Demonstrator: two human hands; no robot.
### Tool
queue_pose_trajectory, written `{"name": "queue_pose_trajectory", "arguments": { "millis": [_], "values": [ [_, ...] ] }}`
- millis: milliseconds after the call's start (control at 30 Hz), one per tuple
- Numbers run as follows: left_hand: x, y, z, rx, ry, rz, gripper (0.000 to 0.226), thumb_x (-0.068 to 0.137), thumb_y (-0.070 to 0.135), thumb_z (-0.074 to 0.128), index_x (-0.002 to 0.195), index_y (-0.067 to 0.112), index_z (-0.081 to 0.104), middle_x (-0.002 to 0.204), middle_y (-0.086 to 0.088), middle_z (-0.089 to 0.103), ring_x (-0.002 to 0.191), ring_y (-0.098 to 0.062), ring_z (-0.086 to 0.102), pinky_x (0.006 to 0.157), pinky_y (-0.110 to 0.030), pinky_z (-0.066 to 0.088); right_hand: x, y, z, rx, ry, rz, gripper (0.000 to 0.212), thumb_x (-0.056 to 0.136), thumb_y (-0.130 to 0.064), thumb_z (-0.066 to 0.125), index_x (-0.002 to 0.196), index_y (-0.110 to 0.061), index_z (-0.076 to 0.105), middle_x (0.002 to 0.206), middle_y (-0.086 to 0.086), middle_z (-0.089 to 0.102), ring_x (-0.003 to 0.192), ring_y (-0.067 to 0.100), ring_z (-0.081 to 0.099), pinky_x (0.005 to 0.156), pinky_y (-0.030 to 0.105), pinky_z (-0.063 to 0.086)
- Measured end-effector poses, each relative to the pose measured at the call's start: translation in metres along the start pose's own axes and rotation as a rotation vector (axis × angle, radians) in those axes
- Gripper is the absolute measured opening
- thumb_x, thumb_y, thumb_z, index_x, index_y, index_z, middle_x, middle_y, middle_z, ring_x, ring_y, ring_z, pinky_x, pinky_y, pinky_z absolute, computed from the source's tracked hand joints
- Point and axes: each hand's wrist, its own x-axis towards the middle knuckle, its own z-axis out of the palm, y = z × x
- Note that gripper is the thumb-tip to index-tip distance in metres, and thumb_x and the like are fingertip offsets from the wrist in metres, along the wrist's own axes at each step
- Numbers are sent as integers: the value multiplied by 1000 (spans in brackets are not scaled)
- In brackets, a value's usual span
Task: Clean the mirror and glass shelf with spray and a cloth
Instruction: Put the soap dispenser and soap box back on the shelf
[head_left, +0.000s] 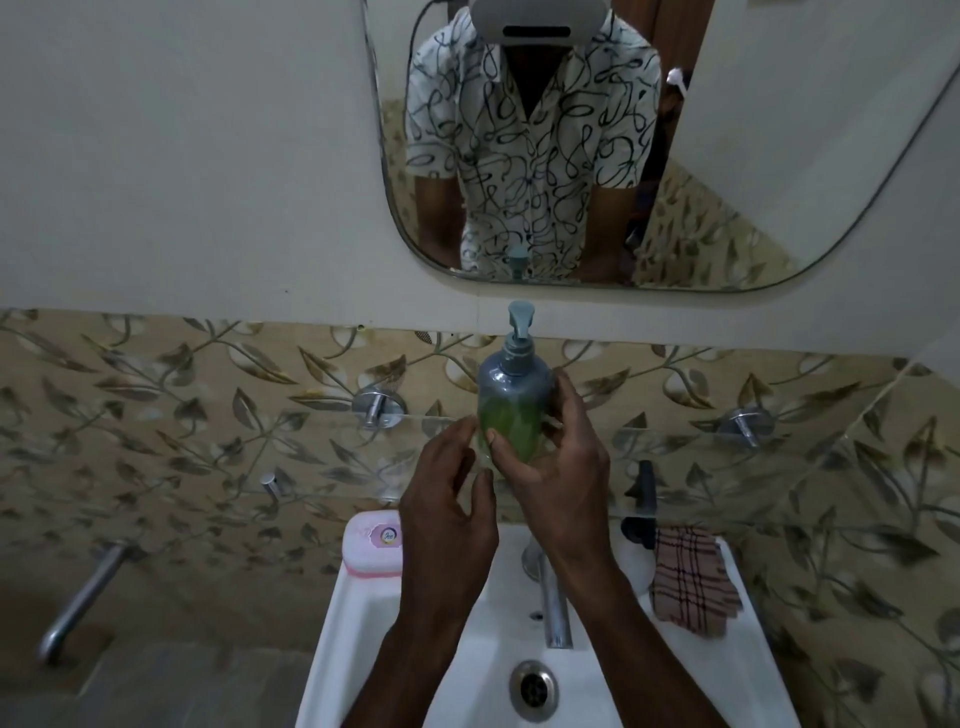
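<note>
A grey-blue pump bottle (511, 395) with green liquid in its lower half is held upright over the glass shelf (675, 441), below the mirror (727, 156). My right hand (556, 457) grips the bottle's lower body from the right. Just left of the bottle, my left hand (447, 493) has its fingers spread, close to it but holding nothing. A checked brown cloth (691, 582) lies on the right rim of the white sink (332, 649). The mirror reflects a person in a patterned shirt.
A pink soap box (374, 543) sits on the sink's left rim. The chrome tap (553, 597) juts over the basin and drain (532, 688). A dark object (644, 499) stands behind the cloth. Shelf brackets (376, 405) and a wall pipe (83, 597) stick out from the tiled wall.
</note>
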Motion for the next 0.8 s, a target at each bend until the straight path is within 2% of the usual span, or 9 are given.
{"name": "queue_pose_trajectory", "arguments": {
  "millis": [100,200,267,333,433,500,567,667,800],
  "values": [
    [-12,-5,-20,36,198,-7,28,91,6,55,116,12,69,113,3,70,106,-13,69,88,-22,54,-16,0,-8,-50,133,-97,75,79,-30,77,143,-8,44,137,12,57,126,22,55,104,34,47],
    [-39,-31,-49,61,372,-148,24,89,5,56,94,23,71,93,4,73,81,-13,73,74,-21,54,-52,13,-12,-35,253,-205,41,85,-21,70,122,-5,60,109,7,67,100,16,64,90,22,51],
    [-60,-59,-61,132,401,-303,36,87,-6,59,85,28,69,85,0,74,69,-16,72,68,-12,51,-83,28,-7,-26,194,-184,23,86,-23,65,106,-12,67,91,1,67,86,9,64,81,17,50],
    [-75,-92,-74,208,386,-484,37,86,-11,58,84,23,71,86,-8,75,67,-20,70,66,-4,47,-115,48,16,-18,60,-122,17,84,-22,64,98,-15,70,84,-5,68,78,4,64,75,14,50],
    [-84,-136,-89,282,312,-678,28,86,-9,57,102,7,74,101,-15,75,77,-19,67,70,1,43,-153,87,59,-32,-98,114,28,74,2,75,100,-10,73,83,-3,70,72,7,65,70,29,59],
    [-83,-156,-92,311,238,-706,32,87,-10,55,114,-1,70,113,-19,72,98,-29,68,88,-16,48,-165,108,83,-7,-167,249,36,73,12,74,100,-11,73,83,-2,70,78,4,67,70,34,60],
    [-75,-170,-92,346,181,-695,33,89,-9,53,119,-4,67,120,-21,69,112,-32,65,99,-33,46,-167,119,105,3,-211,296,31,77,10,71,103,-8,73,87,2,73,83,3,67,73,34,61],
    [-63,-188,-88,368,123,-647,33,94,-2,52,125,-2,64,127,-20,66,119,-30,61,99,-31,41,-163,126,135,-15,-173,287,34,82,8,68,115,1,69,97,14,73,82,7,67,79,23,57],
    [-55,-204,-79,354,37,-575,30,99,13,54,126,3,65,124,-17,69,113,-28,64,87,-25,39,-157,125,163,-28,-136,345,44,86,5,64,130,4,58,108,19,69,95,21,65,84,26,51]
  ]
}}
